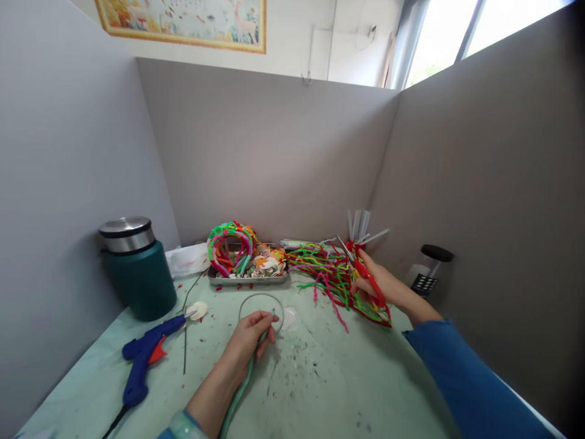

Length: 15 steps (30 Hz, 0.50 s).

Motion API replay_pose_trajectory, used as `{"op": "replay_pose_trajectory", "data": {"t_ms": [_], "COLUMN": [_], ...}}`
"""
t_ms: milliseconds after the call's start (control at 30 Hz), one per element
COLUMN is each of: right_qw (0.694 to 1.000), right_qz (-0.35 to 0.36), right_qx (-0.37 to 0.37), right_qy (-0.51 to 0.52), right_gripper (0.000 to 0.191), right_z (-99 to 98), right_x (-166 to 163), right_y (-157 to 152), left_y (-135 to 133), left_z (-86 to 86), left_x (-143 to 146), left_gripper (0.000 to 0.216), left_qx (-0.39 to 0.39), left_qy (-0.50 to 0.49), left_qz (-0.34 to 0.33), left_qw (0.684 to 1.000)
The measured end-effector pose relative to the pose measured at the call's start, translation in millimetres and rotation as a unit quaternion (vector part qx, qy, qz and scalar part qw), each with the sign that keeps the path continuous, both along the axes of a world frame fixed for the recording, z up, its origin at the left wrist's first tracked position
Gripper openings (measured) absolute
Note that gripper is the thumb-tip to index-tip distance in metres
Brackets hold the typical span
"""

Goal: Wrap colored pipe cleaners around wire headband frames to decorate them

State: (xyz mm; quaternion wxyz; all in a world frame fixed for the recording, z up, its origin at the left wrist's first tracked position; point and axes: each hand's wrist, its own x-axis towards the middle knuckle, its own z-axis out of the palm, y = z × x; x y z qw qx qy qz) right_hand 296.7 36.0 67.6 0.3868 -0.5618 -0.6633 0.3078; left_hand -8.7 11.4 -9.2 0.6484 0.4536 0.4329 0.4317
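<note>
My left hand (256, 338) is closed, pinching a thin grey hoop (261, 295) just above the table. From the same hand a soft green cord (236, 402) runs down toward the bottom edge. My right hand (381, 281) is at the back right, closed on red-handled scissors (371, 281), their blades pointing up and left. It is over a heap of fuzzy pipe cleaners (320, 268), mostly red and green, and some of its fingers are hidden. A small white disc (289, 317) rests on the table beside the hoop.
A metal tray (249, 281) holds colourful wrapped rings (231, 247) and small cut-out pieces. Left are a blue glue gun (148, 353), its tip by a cream disc (197, 310), and a green flask (138, 277). White sticks (359, 224) and a black-lidded container (427, 268) are right.
</note>
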Motion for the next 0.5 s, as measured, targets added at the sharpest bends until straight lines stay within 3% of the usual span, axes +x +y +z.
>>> {"op": "replay_pose_trajectory", "data": {"t_ms": [67,133,200,333,500], "right_qw": [0.998,0.996,0.997,0.984,0.958], "right_qz": [0.028,0.058,0.073,0.064,0.092], "right_qx": [-0.006,0.005,0.02,0.133,0.162], "right_qy": [0.052,0.069,0.025,-0.1,-0.217], "right_gripper": [0.078,0.066,0.055,0.048,0.036], "right_z": [4.3,2.2,-6.3,-34.0,-59.9], "right_x": [-4.1,-11.6,-23.0,-53.8,-81.7], "right_y": [-2.5,-5.9,-10.2,-20.6,-33.3], "left_y": [-1.0,-1.5,-1.4,0.1,1.4], "left_z": [1.3,1.9,1.5,-0.6,-1.2], "left_x": [0.6,1.0,1.1,0.0,-0.5], "left_gripper": [0.028,0.028,0.028,0.027,0.028], "left_qx": [-0.001,0.0,0.003,0.013,0.016], "left_qy": [0.002,0.001,-0.002,-0.011,-0.031], "left_qz": [0.004,0.011,0.025,0.041,0.046], "left_qw": [1.0,1.0,1.0,0.999,0.998]}}
